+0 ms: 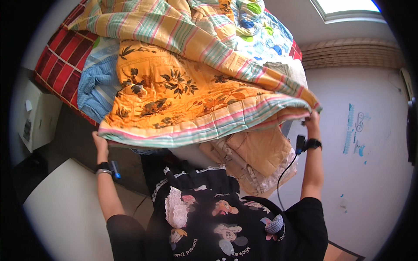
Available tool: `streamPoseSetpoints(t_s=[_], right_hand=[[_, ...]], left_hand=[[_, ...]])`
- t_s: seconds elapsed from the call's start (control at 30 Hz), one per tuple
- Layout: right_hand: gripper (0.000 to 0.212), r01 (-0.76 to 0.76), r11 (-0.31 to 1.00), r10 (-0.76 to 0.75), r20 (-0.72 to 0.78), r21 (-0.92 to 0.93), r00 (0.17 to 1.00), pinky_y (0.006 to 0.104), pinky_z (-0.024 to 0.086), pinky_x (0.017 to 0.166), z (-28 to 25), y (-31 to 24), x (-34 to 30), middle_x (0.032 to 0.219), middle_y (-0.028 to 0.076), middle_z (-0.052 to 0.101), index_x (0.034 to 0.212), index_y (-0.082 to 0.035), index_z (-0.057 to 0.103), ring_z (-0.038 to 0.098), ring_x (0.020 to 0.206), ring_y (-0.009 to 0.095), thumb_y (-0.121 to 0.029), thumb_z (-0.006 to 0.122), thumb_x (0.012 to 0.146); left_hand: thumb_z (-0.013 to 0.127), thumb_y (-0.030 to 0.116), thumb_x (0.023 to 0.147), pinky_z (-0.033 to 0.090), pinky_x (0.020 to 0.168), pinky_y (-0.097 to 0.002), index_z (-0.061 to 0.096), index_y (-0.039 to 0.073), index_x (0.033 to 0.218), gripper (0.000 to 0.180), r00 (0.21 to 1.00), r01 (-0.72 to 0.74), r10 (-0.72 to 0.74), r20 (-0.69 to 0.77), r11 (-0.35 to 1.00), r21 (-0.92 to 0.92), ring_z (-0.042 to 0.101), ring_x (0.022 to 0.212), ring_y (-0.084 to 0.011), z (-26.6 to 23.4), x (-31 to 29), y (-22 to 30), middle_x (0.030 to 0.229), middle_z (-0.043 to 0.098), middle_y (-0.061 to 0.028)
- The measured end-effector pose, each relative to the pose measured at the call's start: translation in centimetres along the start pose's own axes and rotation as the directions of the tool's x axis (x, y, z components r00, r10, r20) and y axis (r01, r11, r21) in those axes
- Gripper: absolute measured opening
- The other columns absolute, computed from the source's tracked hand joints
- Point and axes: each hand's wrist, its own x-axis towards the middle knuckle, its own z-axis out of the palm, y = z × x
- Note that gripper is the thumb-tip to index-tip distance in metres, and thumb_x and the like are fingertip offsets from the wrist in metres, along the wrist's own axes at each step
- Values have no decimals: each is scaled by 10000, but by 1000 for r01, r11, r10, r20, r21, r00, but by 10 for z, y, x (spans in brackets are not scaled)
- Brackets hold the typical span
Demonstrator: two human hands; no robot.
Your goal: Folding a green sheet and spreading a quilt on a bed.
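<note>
A large quilt [174, 93] stretches between my hands, orange satin with dark floral print and a striped border in yellow, pink and green. My left hand [100, 141] grips its near left corner, fingers partly hidden by the cloth. At the near right corner my right hand [312, 119] is closed on the bunched striped edge. The near border is lifted off the bed and sags a little between the hands. Farther away, the striped side is folded over the orange face.
Under the quilt lies a bed with a red checked cover [61, 61] and blue patterned bedding [93, 87]. Folded beige cloths [261, 152] are stacked in front of me. A white cabinet [41, 115] stands left, a pale surface [65, 200] nearer; a wall [348, 182] bounds the right.
</note>
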Motion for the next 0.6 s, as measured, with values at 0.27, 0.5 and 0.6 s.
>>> streamPoseSetpoints(t_s=[0.27, 0.5, 0.6], right_hand=[[366, 259, 944, -310, 277, 206, 909, 297, 467, 759, -12, -86, -47, 996, 95, 559, 1127, -9, 467, 557, 895, 195, -45, 573, 779], [308, 216, 936, -265, 152, 280, 952, 325, 493, 762, -122, 23, -139, 1009, 116, 567, 1136, 24, 438, 585, 881, 209, -66, 479, 844], [292, 173, 945, -201, 76, 276, 977, 317, 491, 744, -140, 77, -161, 983, 122, 573, 1100, 46, 461, 590, 854, 209, -53, 503, 829]], left_hand=[[450, 1, 743, 438, 682, -290, 488, 52, 932, 200, 765, -519, 586, -266, 806, 284, 547, 741, -228, -203, 57, 196, 852, 555, -99], [484, -4, 769, 456, 680, -263, 546, 44, 942, 190, 578, -564, 696, -425, 718, 408, 575, 773, -153, -269, 64, 139, 869, 612, -58], [477, 0, 763, 457, 690, -270, 590, 50, 935, 212, 619, -558, 671, -408, 741, 374, 583, 770, -166, -265, 81, 139, 872, 630, -50]])
